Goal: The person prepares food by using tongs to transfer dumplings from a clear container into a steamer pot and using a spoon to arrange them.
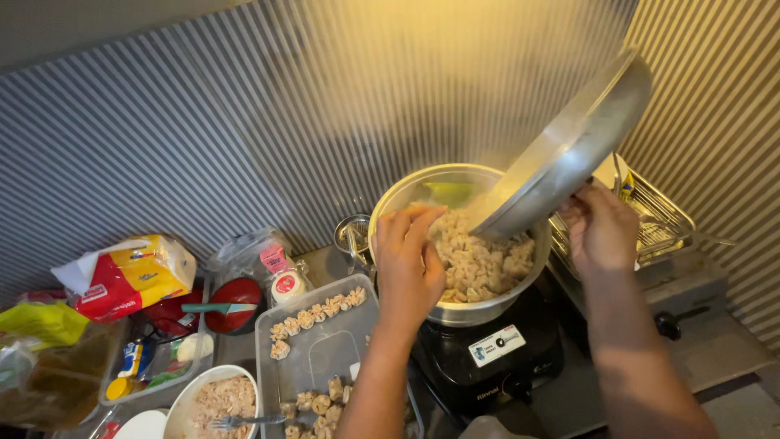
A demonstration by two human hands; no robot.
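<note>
Steamer pot point(496, 305) of dumplings point(479, 260) on black stove point(487, 358); right hand point(601, 228) grips tilted metal lid point(569, 150) above it; left hand point(410, 260), fingers bunched, reaches over pot rim; grip contents unclear.

We see warm yellow light falling from the far top onto the ribbed wall point(268, 122), glare on the tilted lid point(569, 146), steam hazing the pot point(459, 244), dim near-left clutter, and wide-angle bending at the edges.
</note>
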